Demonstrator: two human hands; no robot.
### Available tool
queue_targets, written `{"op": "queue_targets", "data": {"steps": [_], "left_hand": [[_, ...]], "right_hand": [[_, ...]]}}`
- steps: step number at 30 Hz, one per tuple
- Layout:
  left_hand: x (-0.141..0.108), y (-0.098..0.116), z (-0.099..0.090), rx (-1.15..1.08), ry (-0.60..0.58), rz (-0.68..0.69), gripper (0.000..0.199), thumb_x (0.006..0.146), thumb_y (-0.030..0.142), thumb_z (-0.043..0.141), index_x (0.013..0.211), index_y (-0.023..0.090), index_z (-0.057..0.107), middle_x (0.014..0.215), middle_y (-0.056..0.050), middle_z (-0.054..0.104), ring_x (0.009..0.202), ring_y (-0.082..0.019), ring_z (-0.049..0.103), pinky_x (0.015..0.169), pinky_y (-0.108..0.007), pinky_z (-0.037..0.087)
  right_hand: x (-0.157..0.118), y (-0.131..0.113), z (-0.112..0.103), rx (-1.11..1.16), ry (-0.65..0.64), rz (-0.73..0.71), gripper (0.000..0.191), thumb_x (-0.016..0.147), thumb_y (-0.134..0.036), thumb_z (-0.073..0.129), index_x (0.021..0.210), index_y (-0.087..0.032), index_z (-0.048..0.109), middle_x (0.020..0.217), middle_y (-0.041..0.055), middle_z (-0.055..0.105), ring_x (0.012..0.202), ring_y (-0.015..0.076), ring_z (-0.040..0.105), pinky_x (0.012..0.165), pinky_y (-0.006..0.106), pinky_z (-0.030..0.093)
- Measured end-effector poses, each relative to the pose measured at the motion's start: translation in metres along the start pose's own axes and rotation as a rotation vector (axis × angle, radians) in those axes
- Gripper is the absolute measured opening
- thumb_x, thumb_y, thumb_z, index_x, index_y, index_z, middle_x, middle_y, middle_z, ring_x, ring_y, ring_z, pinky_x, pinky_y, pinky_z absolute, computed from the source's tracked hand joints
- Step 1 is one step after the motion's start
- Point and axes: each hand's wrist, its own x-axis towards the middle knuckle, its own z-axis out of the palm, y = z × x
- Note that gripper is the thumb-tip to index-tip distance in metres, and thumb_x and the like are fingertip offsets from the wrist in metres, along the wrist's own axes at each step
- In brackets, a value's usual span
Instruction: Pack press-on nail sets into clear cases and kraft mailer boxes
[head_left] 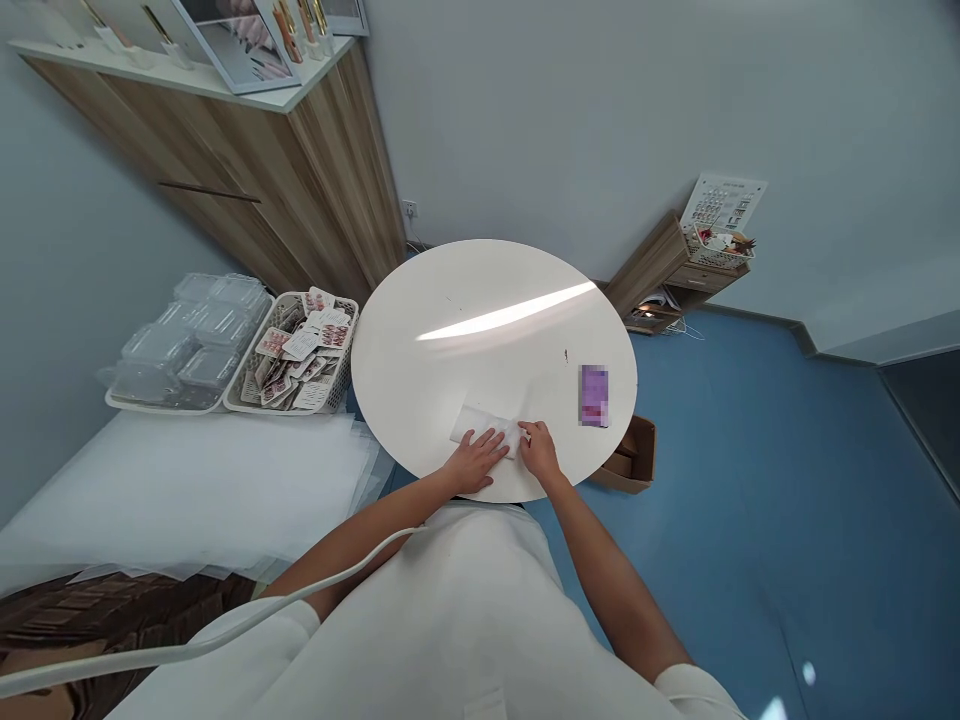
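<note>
A folded white sheet (486,425), thin and soft-looking, lies near the front edge of the round white table (420,390). Whether it is tissue, cloth or foam I cannot tell. My left hand (476,462) rests flat on the sheet's near side with its fingers spread. At the sheet's right end, my right hand (538,450) has its fingers closed together in a pinch on the edge. Further right on the tabletop is a purple packet (593,396), blurred in the picture. A small dark mark or bit (566,355) shows behind it.
Left of the table stand a basket of printed cards (300,345), a tray of clear plastic boxes (191,335) and a stack of white sheets (187,490). A cardboard box (637,460) sits on the floor at right. A wooden cabinet (315,150) rises behind. A white cable (300,597) crosses my left arm.
</note>
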Motion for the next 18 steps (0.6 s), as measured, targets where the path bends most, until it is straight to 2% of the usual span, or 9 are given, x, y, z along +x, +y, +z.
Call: {"op": "queue_targets", "data": {"steps": [4, 7, 9, 13, 15, 18], "left_hand": [[-0.002, -0.005, 0.001, -0.049, -0.026, -0.002, 0.074, 0.067, 0.030, 0.059, 0.133, 0.025, 0.025, 0.144, -0.008, 0.018, 0.131, -0.028, 0.010, 0.100, -0.049, 0.013], [-0.008, -0.009, 0.001, -0.132, -0.021, -0.079, 0.068, 0.067, 0.030, 0.059, 0.129, 0.027, 0.031, 0.144, -0.007, 0.018, 0.132, -0.028, 0.010, 0.101, -0.049, 0.012], [-0.015, -0.013, 0.003, -0.221, 0.039, -0.270, 0.061, 0.070, 0.033, 0.057, 0.126, 0.027, 0.035, 0.144, -0.008, 0.018, 0.131, -0.029, 0.012, 0.101, -0.049, 0.012], [-0.025, -0.023, 0.007, -0.531, 0.196, -0.889, 0.063, 0.073, 0.038, 0.052, 0.129, 0.021, 0.028, 0.141, -0.014, 0.019, 0.127, -0.032, 0.020, 0.095, -0.050, 0.025], [-0.027, -0.026, 0.008, -0.743, 0.245, -1.048, 0.067, 0.072, 0.040, 0.053, 0.129, 0.018, 0.025, 0.138, -0.016, 0.023, 0.125, -0.030, 0.026, 0.094, -0.044, 0.032], [-0.026, -0.026, 0.011, -0.989, 0.336, -1.159, 0.069, 0.068, 0.038, 0.060, 0.126, 0.018, 0.028, 0.133, -0.016, 0.030, 0.119, -0.025, 0.036, 0.090, -0.034, 0.038]], "right_hand": [[-0.012, -0.001, 0.006, -0.316, -0.068, -0.180, 0.054, 0.078, -0.022, 0.046, 0.129, -0.019, 0.032, 0.128, 0.0121, 0.033, 0.109, 0.0222, 0.045, 0.085, 0.033, 0.042], [-0.013, -0.005, 0.013, -0.387, -0.117, -0.178, 0.057, 0.080, -0.021, 0.043, 0.133, -0.018, 0.024, 0.132, 0.0126, 0.028, 0.113, 0.0226, 0.042, 0.085, 0.032, 0.042], [-0.011, -0.008, 0.016, -0.399, -0.131, -0.140, 0.060, 0.079, -0.019, 0.043, 0.134, -0.018, 0.021, 0.133, 0.0130, 0.026, 0.111, 0.0229, 0.044, 0.084, 0.032, 0.042], [-0.006, -0.010, 0.017, -0.382, -0.160, -0.124, 0.062, 0.076, -0.018, 0.043, 0.134, -0.017, 0.021, 0.133, 0.0126, 0.024, 0.108, 0.0226, 0.045, 0.083, 0.031, 0.041], [-0.004, -0.011, 0.019, -0.364, -0.171, -0.138, 0.062, 0.075, -0.016, 0.044, 0.133, -0.018, 0.022, 0.132, 0.0119, 0.025, 0.108, 0.0220, 0.044, 0.083, 0.031, 0.041], [-0.003, -0.013, 0.026, -0.324, -0.182, -0.160, 0.065, 0.072, -0.014, 0.045, 0.132, -0.019, 0.024, 0.132, 0.0108, 0.025, 0.108, 0.0211, 0.043, 0.084, 0.030, 0.040]]}}
